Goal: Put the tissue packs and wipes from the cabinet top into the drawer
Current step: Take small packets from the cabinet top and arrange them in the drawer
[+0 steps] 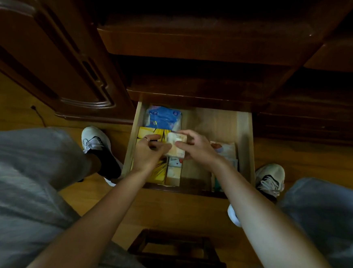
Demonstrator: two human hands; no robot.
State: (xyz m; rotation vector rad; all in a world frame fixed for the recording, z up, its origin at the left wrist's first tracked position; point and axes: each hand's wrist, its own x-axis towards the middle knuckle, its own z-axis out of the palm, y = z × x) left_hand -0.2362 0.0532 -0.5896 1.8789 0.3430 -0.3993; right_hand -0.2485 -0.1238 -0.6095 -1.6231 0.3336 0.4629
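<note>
The wooden drawer [243,139] stands pulled out below me. A small pale tissue pack [175,146] is held over its middle, my left hand [148,152] gripping its left side and my right hand [195,148] its right. Under my left hand lies a yellow pack [148,132]. A blue wipes pack [163,117] rests at the drawer's far left. Small tissue packs [174,168] lie in a row beneath the held one. More packs [226,149] sit on the right side, partly hidden by my right wrist.
Dark wooden cabinet fronts [199,46] rise beyond the drawer, with a carved door [51,50] on the left. My feet in white shoes [96,140] flank the drawer on a wooden floor. A dark stool [177,252] sits between my knees.
</note>
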